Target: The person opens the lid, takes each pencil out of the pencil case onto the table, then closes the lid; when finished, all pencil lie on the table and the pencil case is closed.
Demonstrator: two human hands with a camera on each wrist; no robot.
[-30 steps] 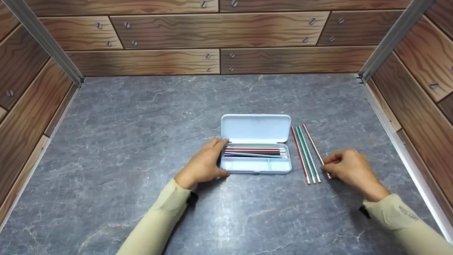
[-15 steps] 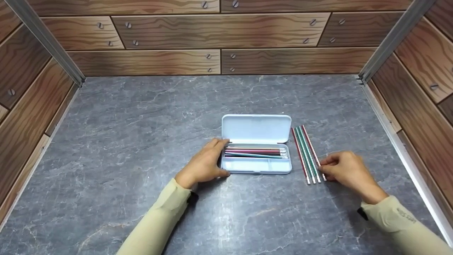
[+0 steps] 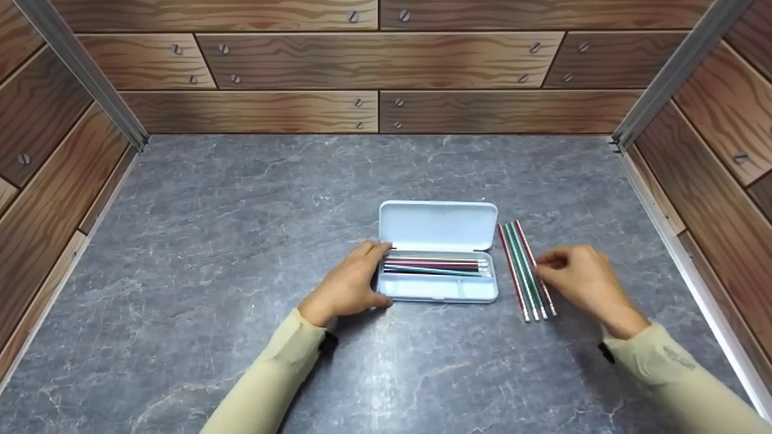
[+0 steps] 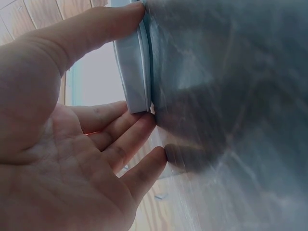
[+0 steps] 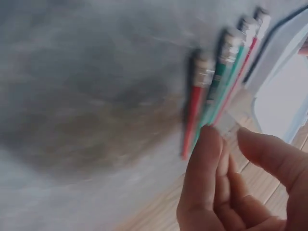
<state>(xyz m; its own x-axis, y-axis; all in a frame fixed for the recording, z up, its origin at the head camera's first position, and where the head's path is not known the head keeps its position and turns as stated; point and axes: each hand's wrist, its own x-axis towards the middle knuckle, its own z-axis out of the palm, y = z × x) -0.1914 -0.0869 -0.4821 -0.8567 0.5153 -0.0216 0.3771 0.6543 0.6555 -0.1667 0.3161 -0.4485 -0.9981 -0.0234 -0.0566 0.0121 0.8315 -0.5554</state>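
Note:
A pale blue pencil case (image 3: pixel 422 288) lies with its lid (image 3: pixel 437 224) up, and several pencils (image 3: pixel 434 265) rest in its long rear compartment. My left hand (image 3: pixel 347 283) holds the case's left end, thumb at the front corner and fingers toward the hinge; the left wrist view shows the thumb (image 4: pixel 120 21) on the case wall (image 4: pixel 132 72). To the right of the case, several red and green pencils with eraser ends lie side by side, a red pencil (image 3: pixel 547 296) outermost. My right hand (image 3: pixel 582 274) is beside that pencil, its thumb and forefinger (image 5: pixel 202 168) apart with nothing pinched between them.
The case stands on a grey marbled tabletop (image 3: pixel 241 199). Wood-patterned panels (image 3: pixel 289 60) wall the back and both sides, with metal corner posts (image 3: pixel 84 72) at the rear. The front tray of the case has a small divider near its right end.
The right hand has slid the outermost red pencil left against the others, let go of it, and moved slightly up along the row. The left hand stays on the case.

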